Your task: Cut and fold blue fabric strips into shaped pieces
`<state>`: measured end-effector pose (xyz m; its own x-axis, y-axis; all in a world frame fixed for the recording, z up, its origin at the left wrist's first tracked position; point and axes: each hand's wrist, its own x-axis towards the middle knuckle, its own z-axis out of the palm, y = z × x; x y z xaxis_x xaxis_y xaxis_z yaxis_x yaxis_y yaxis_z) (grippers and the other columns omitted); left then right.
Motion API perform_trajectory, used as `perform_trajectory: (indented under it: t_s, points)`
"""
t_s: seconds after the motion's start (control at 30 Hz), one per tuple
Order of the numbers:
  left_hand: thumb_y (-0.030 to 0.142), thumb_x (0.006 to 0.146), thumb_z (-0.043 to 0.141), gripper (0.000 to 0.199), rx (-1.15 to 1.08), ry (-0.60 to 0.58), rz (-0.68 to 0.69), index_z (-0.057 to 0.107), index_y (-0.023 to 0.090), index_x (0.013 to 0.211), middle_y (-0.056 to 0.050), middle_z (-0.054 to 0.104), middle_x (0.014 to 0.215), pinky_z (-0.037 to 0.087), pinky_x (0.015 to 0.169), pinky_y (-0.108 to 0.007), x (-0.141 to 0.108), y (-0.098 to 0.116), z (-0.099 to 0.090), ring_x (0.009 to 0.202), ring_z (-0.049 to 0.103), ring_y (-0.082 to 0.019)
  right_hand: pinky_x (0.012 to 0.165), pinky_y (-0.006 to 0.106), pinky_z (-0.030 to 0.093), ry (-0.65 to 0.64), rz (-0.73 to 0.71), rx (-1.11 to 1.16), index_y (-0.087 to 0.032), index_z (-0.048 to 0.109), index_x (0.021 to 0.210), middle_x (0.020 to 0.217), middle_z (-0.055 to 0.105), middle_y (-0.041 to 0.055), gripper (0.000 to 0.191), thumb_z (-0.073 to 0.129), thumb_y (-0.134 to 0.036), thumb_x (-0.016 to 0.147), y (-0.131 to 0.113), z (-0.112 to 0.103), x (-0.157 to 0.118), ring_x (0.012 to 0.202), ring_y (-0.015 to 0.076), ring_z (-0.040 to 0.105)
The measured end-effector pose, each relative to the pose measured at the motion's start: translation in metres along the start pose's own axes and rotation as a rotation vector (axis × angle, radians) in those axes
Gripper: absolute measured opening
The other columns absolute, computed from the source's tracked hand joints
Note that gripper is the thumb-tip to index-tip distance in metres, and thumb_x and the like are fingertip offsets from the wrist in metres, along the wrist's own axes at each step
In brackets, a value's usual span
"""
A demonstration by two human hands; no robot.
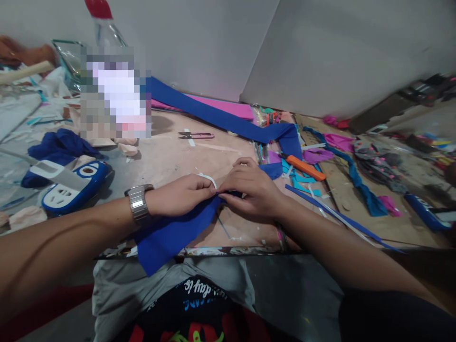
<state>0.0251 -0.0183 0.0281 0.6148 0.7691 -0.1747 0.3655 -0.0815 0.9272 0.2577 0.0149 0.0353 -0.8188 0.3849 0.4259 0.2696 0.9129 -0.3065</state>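
Note:
Both hands meet over the table's front part, pinching a blue fabric strip. My left hand point(181, 194), with a metal watch point(137, 202) on its wrist, is closed on the fabric, thumb against the fingers. My right hand point(251, 187) grips it just to the right, fingers curled. The blue fabric point(174, 232) hangs below my left hand over the table edge, and more of it shows beyond my right hand. A thin white band point(207, 178) loops up by my left fingertips.
Pink thread snips point(195, 136) lie behind the hands. A long blue strip point(210, 116) runs across the back. An orange cutter point(305, 167) is at the right, a blue-and-white iron-like tool point(76, 187) at the left. A red-capped bottle point(103, 23) stands back left.

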Motion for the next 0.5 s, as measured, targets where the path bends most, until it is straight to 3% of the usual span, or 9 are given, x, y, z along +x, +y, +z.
perform_trajectory:
  t_s: [0.5]
  points:
    - [0.037,0.099,0.05,0.031,0.119,0.058,0.078,0.065,0.015,0.082,0.0,0.063,0.077,0.04,0.07,-0.027,-0.0003,-0.001,-0.0011,0.074,0.053,-0.015,0.098,0.045,0.04,0.03,0.027,-0.01,-0.023,0.072,0.097,0.086,0.078,0.0018,0.008,0.065,-0.027,0.099,0.0018,-0.0005,0.001,0.08,0.0185,0.069]
